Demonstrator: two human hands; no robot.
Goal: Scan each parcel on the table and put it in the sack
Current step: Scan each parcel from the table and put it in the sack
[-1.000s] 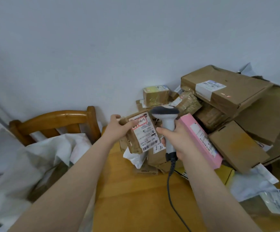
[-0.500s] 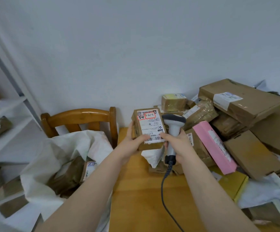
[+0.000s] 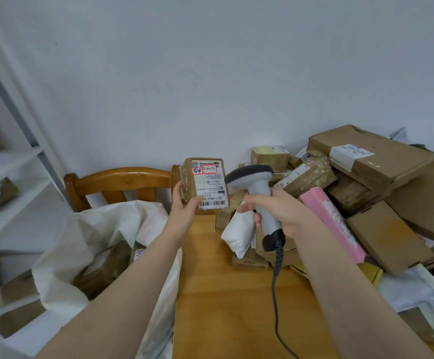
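Note:
My left hand [image 3: 183, 206] holds a small brown parcel [image 3: 205, 182] upright above the table's left edge, its white barcode label facing me. My right hand [image 3: 278, 211] grips the handle of a grey-and-white barcode scanner [image 3: 253, 182], whose head sits just right of the parcel, a small gap between them. The scanner's dark cable [image 3: 276, 294] hangs down across the wooden table [image 3: 223, 294]. The white sack [image 3: 86, 244] stands open at the left of the table, with several brown parcels inside.
A heap of cardboard parcels [image 3: 376, 161], a pink box [image 3: 332, 224] and a white bag [image 3: 239, 234] covers the table's right and back. A wooden chair back [image 3: 122, 180] rises behind the sack. White shelves [image 3: 11, 193] holding parcels stand at the far left.
My left hand has carried the parcel leftward and turned it upright, away from the scanner head. My view has swung left, bringing the sack and shelves into sight.

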